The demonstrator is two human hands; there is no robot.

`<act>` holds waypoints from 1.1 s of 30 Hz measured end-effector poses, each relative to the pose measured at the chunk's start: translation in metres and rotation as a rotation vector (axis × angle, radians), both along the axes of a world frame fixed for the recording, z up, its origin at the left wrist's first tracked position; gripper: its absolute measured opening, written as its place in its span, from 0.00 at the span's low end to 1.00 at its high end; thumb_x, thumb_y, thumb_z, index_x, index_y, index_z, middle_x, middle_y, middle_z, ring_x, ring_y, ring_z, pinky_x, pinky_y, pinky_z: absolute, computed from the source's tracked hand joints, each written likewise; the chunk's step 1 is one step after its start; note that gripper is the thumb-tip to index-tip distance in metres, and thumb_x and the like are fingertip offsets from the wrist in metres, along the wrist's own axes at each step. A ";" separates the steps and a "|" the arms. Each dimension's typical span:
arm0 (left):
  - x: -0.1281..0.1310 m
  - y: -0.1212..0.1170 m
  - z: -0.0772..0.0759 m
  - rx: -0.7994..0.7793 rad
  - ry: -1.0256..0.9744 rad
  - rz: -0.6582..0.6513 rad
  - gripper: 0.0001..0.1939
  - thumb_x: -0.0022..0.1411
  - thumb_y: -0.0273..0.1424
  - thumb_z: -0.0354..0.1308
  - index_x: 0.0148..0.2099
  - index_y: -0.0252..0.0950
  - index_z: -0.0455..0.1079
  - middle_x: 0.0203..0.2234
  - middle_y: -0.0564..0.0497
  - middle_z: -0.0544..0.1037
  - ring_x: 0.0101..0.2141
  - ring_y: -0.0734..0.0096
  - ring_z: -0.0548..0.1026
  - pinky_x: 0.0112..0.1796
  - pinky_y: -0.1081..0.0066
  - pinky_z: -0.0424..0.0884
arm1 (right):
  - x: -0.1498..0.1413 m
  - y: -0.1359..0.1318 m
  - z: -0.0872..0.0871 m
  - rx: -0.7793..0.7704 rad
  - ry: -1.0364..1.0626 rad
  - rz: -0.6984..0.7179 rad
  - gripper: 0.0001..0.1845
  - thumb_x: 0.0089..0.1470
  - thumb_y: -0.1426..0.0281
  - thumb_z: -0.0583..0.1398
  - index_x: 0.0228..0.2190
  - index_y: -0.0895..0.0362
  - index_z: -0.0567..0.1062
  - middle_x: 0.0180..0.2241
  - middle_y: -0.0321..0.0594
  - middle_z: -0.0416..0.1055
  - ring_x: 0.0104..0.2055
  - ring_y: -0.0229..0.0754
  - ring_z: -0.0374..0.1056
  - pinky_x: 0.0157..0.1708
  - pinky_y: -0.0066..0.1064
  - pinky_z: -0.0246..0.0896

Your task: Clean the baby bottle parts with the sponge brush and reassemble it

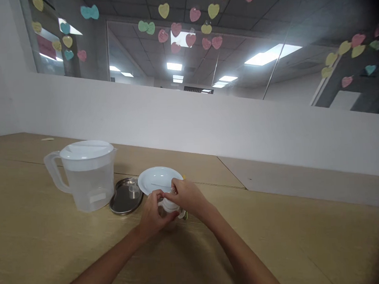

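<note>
In front of the white bowl [158, 177], my left hand [152, 216] is closed around a small container with a white top [170, 205]. My right hand [190, 197] reaches over it from the right, its thumb and fingers pinched at the upper edge. Much of the container is hidden by my fingers, so its exact kind does not show. A thin, pale line crosses the bowl close to my right fingertips; I cannot make out what it is. Something small and yellow-green [185, 216] shows just under my right hand.
To the left stands a lidded translucent plastic pitcher [90, 181]. Beside it lies an oval metal tray [124, 202] with a small clear cup [134, 189] on it. Behind the wooden table [71, 254] rises a white wall [175, 117] below a window with heart-shaped notes.
</note>
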State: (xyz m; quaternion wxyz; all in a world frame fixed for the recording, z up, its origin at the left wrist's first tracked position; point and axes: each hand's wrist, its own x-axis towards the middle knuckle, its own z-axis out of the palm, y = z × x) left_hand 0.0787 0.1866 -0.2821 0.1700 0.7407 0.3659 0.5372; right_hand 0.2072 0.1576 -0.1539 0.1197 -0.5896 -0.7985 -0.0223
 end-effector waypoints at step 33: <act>-0.002 0.003 0.013 0.087 0.114 0.061 0.39 0.39 0.41 0.65 0.54 0.35 0.60 0.33 0.50 0.73 0.35 0.63 0.71 0.43 0.58 0.64 | -0.016 -0.006 -0.007 0.058 -0.156 -0.013 0.16 0.52 0.60 0.53 0.37 0.60 0.67 0.29 0.43 0.71 0.32 0.42 0.68 0.26 0.27 0.49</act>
